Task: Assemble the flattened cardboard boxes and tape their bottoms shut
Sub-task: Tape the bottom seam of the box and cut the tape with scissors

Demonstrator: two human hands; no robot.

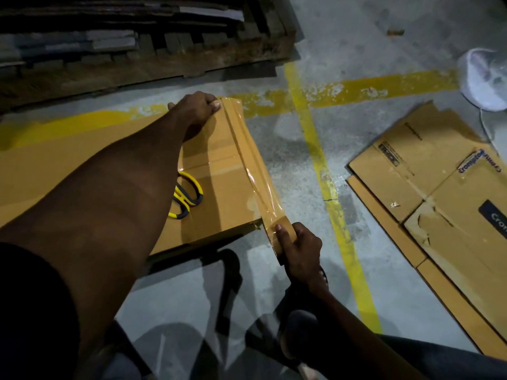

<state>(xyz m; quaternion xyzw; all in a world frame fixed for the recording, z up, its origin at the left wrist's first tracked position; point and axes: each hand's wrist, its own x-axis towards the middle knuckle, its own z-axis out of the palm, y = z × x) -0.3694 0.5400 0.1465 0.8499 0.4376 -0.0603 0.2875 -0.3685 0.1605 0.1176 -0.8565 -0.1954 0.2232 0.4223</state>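
Our right grip clutches the tape roll, left grip clamps the far edge of the box; pulling skewed could wrinkle the tape

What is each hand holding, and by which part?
The right hand grips the tape roll by its outer rim; the left hand grips the box at its far edge.

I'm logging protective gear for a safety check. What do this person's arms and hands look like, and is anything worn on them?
No gloves, rings or watch show on the left hand or the right hand. The left arm is uncovered up to a dark short sleeve at the lower left of the picture. The right forearm is uncovered too, and no sleeve on it can be made out.
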